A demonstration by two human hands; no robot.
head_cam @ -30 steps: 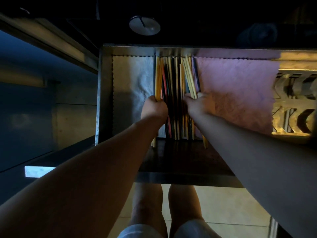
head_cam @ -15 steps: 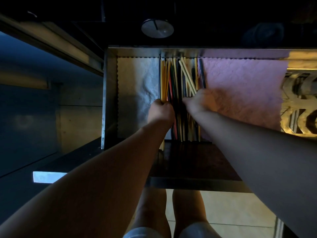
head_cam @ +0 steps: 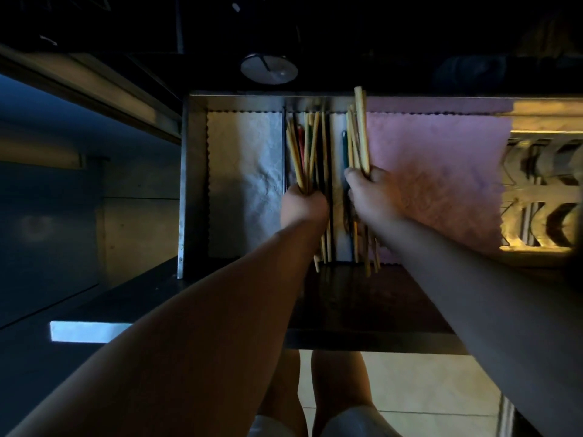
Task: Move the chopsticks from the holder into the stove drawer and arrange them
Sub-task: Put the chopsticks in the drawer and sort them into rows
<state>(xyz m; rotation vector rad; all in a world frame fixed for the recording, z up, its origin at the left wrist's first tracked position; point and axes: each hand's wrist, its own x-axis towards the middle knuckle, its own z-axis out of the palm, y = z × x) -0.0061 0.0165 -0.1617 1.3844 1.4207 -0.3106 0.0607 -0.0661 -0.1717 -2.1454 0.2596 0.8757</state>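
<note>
The metal stove drawer (head_cam: 194, 184) stands pulled out below me. Two bunches of chopsticks lie lengthwise in its middle. My left hand (head_cam: 303, 206) grips the left bunch of chopsticks (head_cam: 307, 146), mostly yellow wood with a red and a green one. My right hand (head_cam: 369, 193) holds the right bunch of chopsticks (head_cam: 358, 134), pale wooden ones with a dark one beside them; its far tips reach past the drawer's back edge. A bare strip of liner separates the bunches. The holder is not in view.
A grey liner cloth (head_cam: 246, 171) covers the drawer's left part and a pink cloth (head_cam: 441, 178) its right. A round knob (head_cam: 268, 68) sits on the dark panel above. A patterned rack (head_cam: 542, 197) glows at the right. My legs (head_cam: 315, 395) show over the tiled floor.
The single pile of chopsticks has been parted into two bunches. My left hand stayed with the left bunch; my right hand drew the other bunch to the right and raised its far ends.
</note>
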